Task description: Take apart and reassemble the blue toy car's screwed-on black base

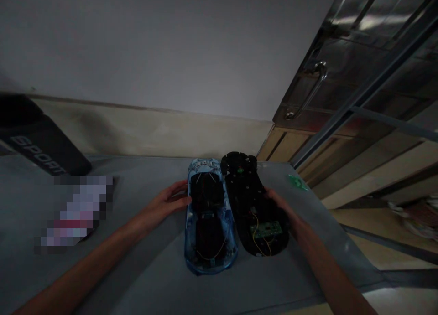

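A blue toy car body shell lies lengthwise on the grey table, its dark openings facing up. My left hand is closed on its left edge, with the thumb and fingers at the rim and some fingertips hidden. Against the shell's right side is a black toy car chassis, open to view. Near its close end sit a green circuit board and thin yellow wires. My right hand grips the chassis's right edge; most of its fingers are hidden under or behind it.
On the left, a black box marked SPORT stands behind a blurred-out item. A small green packet lies near the right edge of the grey table. Beyond that edge are a metal frame and a door handle.
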Tool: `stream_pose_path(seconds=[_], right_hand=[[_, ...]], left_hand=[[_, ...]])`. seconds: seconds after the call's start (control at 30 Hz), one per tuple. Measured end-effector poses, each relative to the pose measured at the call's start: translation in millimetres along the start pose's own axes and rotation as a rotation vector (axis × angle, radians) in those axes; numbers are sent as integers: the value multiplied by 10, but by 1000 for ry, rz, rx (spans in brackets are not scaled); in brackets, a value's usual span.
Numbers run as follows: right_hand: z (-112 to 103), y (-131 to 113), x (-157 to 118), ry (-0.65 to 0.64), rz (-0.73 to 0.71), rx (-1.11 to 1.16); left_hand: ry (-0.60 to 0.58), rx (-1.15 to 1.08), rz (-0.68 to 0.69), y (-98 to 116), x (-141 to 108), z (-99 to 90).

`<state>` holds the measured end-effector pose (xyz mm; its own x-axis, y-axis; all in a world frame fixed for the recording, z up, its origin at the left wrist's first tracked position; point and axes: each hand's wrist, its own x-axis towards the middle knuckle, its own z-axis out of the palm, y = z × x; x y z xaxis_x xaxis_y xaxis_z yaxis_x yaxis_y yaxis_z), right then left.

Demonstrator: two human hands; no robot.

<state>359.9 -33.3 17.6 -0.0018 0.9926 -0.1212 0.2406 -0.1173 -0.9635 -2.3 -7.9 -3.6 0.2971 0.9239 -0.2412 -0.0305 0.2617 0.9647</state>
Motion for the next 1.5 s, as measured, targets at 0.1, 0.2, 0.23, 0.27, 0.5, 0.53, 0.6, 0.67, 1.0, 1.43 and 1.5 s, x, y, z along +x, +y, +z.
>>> stream_pose_path(seconds=[0.1,0.2,0.23,0.27,0.5,0.53,0.6,0.67,1.0,1.43,1.5], right_hand=[[-2,49,14,-114,94,190],[-3,63,7,-108,100,191],[0,59,0,-101,107,176],[5,52,-8,-88,113,160],[62,52,-30,-74,92,195],[65,58,-23,-76,79,208],[61,70,-4,-93,68,220],[51,85,14,-96,72,215],[68,12,-45,-88,45,182],[95,-25,-68,-83,75,110],[97,-41,-84,-73,78,128]], left_hand=[[-12,-1,13,3,2,-5],[-20,4,32,-1,10,-10],[-22,3,37,-3,12,-12],[-22,2,41,-6,14,-14],[-37,6,48,-21,24,-38],[-33,4,44,-19,25,-38],[-32,15,44,-11,22,-32],[-35,26,54,3,14,-21],[-75,94,99,48,6,-47],[2,57,79,44,35,-45],[-4,63,78,50,33,-43]])
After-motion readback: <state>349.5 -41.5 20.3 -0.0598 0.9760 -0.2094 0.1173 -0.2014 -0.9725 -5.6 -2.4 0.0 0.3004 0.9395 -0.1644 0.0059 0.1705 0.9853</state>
